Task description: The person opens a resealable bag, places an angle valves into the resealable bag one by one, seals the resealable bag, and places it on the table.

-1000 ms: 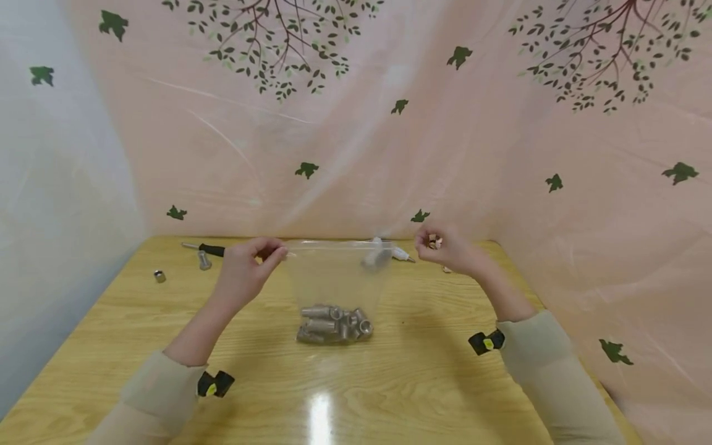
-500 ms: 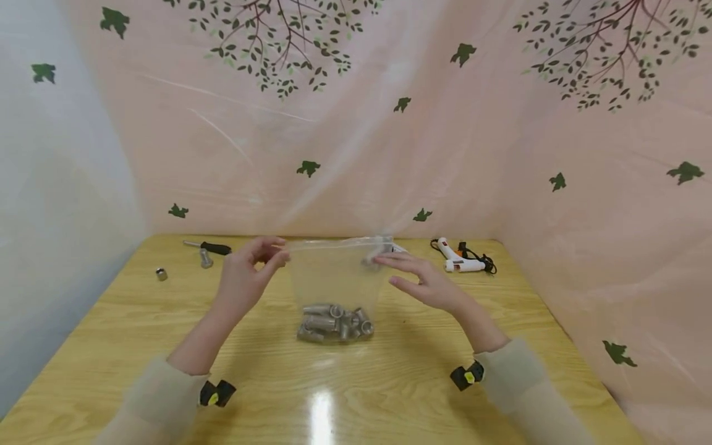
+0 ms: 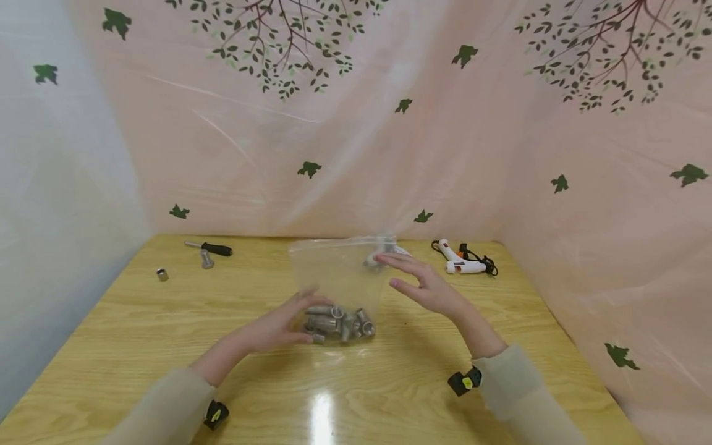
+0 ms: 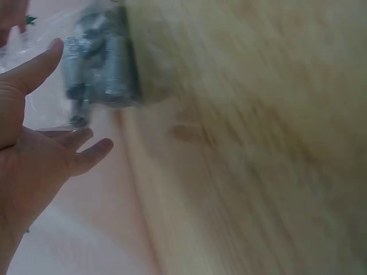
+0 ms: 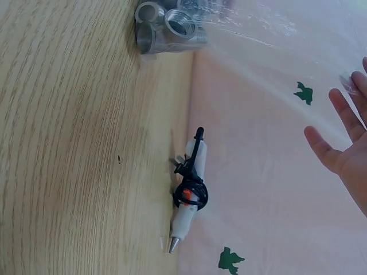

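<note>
A clear zip bag (image 3: 339,266) stands upright on the table with several grey metal threaded fittings (image 3: 347,324) in its bottom. My left hand (image 3: 272,324) is at the bag's lower left corner, thumb in front and fingers extended, partly behind the plastic. In the left wrist view its thumb and fingers are spread beside the fittings (image 4: 112,66). My right hand (image 3: 428,287) is at the bag's upper right, its fingers straight and the fingertips at the plastic. The right wrist view shows the fingers spread near the bag's upper part.
At the back right lies a white glue gun (image 3: 464,266) with a black cord. Another white item shows partly behind the bag. A black-handled screwdriver (image 3: 217,249), a grey bolt-like piece (image 3: 207,259) and a small metal nut (image 3: 162,274) lie at the back left.
My right hand came left to the bag's upper right, its fingers straightening. My left hand let go of the bag's top left corner and moved down to the fittings.
</note>
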The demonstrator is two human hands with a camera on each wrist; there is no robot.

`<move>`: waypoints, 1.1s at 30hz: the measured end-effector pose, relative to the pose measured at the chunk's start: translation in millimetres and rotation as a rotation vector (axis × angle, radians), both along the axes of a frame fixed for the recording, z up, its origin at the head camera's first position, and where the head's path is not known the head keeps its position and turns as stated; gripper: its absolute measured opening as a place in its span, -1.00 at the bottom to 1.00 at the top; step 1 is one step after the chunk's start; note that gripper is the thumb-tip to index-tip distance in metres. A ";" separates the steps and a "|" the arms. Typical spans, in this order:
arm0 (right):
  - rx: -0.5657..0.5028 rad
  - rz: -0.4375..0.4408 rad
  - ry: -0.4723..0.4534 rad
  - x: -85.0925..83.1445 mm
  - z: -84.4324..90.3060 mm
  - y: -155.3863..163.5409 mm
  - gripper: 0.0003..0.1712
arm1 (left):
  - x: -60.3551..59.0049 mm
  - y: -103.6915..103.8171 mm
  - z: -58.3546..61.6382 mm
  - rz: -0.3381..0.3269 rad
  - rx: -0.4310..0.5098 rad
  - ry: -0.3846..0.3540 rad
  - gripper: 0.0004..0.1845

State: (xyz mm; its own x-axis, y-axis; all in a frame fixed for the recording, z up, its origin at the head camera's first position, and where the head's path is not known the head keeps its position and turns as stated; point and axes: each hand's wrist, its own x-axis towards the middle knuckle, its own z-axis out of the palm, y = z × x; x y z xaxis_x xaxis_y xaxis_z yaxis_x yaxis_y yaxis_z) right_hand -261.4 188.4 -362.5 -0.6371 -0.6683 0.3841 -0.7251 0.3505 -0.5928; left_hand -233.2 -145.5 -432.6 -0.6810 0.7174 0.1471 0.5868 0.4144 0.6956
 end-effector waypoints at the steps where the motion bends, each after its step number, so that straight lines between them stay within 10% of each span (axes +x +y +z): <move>1: 0.000 0.000 0.001 0.5 0.0 -0.8 -0.41 | -3.6 1.8 -3.4 -0.019 -0.015 0.018 -0.20; 10: 0.015 -0.016 -0.021 23.7 24.5 -14.5 -0.47 | -19.1 11.6 -10.0 -0.005 -0.067 0.060 -0.24; 15: 0.018 -0.016 0.002 12.5 15.4 -10.6 -0.44 | -16.1 14.1 -4.2 -0.004 -0.008 -0.040 -0.23; 26: 0.145 -0.029 0.003 0.4 -7.4 -19.4 -0.44 | 9.8 -11.2 -1.3 -0.162 0.046 -0.499 -0.18; 33: 0.264 -0.064 -0.122 -7.3 -49.0 -34.9 -0.25 | 20.9 -16.6 -7.5 -0.105 -0.051 -0.541 -0.26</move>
State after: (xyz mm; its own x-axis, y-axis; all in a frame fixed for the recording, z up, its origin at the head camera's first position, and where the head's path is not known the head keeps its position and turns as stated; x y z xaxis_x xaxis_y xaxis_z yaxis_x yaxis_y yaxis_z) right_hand -268.6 153.5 -411.5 -0.7119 -0.6918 0.1205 -0.6256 0.5469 -0.5563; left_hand -212.3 -162.1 -440.1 -0.5739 0.7827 -0.2408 0.1916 0.4142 0.8898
